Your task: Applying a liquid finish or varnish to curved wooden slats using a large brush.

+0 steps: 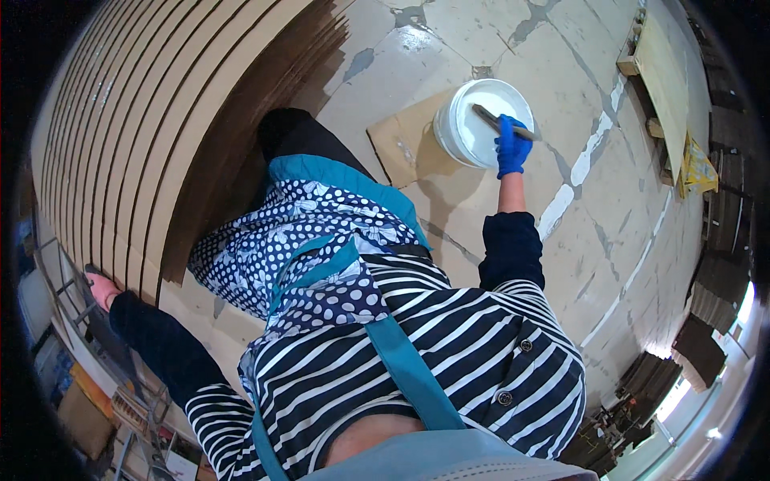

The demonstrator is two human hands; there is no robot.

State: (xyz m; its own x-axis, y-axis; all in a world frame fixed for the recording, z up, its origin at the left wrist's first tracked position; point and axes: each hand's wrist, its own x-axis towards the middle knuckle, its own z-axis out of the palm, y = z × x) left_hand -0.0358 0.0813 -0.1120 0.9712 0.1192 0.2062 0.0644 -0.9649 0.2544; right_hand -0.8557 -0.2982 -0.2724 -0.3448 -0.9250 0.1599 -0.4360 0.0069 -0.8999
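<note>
My right hand (512, 148), in a blue glove, is closed round the handle of a brush (491, 118). The brush slants over the mouth of a white bucket (451, 132), its far end above the white liquid (480, 143) inside. Whether that end touches the liquid, I cannot tell. Out at the left, my left hand (102, 289) is at the near edge of a large overlapped row of brown cardboard sheets (180, 104). Something dark covers its fingertips, and how the fingers lie cannot be made out.
Under the bucket's left side lies a flat cardboard piece (405, 140) on the cracked tile floor (577, 232). At the right, a pale board (662, 88) rests on wooden pallet parts, with a yellow object (699, 168) beside it. A metal frame (76, 301) stands near my left hand.
</note>
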